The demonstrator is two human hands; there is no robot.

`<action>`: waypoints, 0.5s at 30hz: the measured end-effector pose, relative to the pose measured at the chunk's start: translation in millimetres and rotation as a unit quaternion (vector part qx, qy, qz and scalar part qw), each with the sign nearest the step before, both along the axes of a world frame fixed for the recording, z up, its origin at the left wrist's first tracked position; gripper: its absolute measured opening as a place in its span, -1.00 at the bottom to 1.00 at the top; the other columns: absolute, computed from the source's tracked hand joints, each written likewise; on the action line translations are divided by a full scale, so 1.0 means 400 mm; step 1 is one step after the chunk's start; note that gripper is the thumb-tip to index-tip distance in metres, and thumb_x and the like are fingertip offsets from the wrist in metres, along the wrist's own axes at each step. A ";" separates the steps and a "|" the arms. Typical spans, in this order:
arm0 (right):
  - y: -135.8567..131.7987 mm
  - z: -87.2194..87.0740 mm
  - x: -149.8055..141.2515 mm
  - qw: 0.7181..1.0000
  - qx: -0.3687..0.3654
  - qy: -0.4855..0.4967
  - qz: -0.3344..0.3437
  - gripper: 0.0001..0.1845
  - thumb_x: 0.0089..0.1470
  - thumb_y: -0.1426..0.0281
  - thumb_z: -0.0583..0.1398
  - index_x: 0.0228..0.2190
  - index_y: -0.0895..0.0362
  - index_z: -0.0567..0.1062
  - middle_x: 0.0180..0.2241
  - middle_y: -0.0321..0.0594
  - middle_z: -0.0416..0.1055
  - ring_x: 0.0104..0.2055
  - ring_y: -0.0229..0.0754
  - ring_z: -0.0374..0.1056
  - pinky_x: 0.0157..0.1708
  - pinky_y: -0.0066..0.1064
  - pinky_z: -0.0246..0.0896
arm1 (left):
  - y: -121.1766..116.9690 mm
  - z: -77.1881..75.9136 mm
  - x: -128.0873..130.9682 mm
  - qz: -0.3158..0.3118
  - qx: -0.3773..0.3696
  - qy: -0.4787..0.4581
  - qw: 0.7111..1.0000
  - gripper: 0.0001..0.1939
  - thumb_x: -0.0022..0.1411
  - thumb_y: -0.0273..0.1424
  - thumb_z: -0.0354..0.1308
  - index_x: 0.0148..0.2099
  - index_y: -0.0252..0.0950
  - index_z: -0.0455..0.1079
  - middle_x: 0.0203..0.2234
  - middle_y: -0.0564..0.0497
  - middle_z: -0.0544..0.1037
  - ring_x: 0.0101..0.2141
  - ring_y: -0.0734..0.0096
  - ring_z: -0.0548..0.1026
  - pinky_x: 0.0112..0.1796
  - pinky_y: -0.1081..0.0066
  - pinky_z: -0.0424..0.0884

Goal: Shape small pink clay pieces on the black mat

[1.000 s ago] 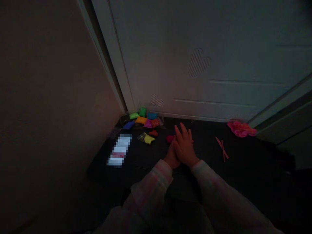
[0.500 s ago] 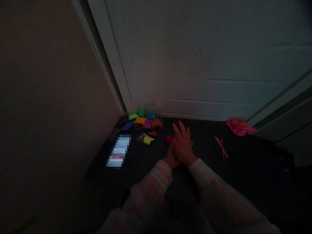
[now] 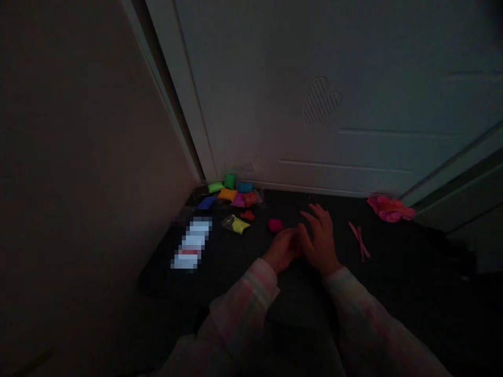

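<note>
Dim room, dark worktop point(image 3: 231, 267) with its far edge along a pale door point(image 3: 251, 99). Both hands meet mid-surface. Left hand point(image 3: 283, 250) curled, palm side hidden; right hand point(image 3: 319, 241) bent toward it, upper fingers spread, thumb side against the left. Whether anything is pinched between them: cannot tell, too dark. Magenta lump point(image 3: 275, 226) rests just beyond the left hand, toward the far edge.

Risks, as judged: a forward knuckle could dent or roll the lump, since it sits so close and looks soft. Poor light could hide a dropped crumb on so dark a surface. Orange-red scrap point(image 3: 247, 215) lies unwrapped; if soft, it could dry or pick up dust.

Containers: clear bag point(image 3: 228, 222), left of the lump, with a yellow packet point(image 3: 240, 225) at its mouth or inside, unclear which. Near the far left corner, a cluster of packets point(image 3: 227, 194) in green, orange, blue, purple and red, clear wrapping around some; seals too small to read.
</note>
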State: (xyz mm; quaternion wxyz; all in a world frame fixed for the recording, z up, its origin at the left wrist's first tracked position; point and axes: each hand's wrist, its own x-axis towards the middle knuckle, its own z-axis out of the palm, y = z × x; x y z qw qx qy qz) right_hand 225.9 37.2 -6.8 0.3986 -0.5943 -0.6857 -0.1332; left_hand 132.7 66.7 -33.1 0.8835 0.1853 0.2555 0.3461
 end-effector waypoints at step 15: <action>-0.027 -0.046 -0.007 0.981 -0.076 -0.047 0.171 -0.70 -0.05 0.42 0.12 -0.20 0.14 0.36 -0.18 -0.12 0.40 0.00 -0.07 0.20 0.05 0.00 -0.03 | 0.007 0.041 -0.009 0.060 -0.079 -0.054 0.994 -0.80 0.10 -0.33 0.03 -0.49 -0.34 0.28 -0.63 0.11 0.37 -0.61 0.65 0.34 -0.55 0.59 0.26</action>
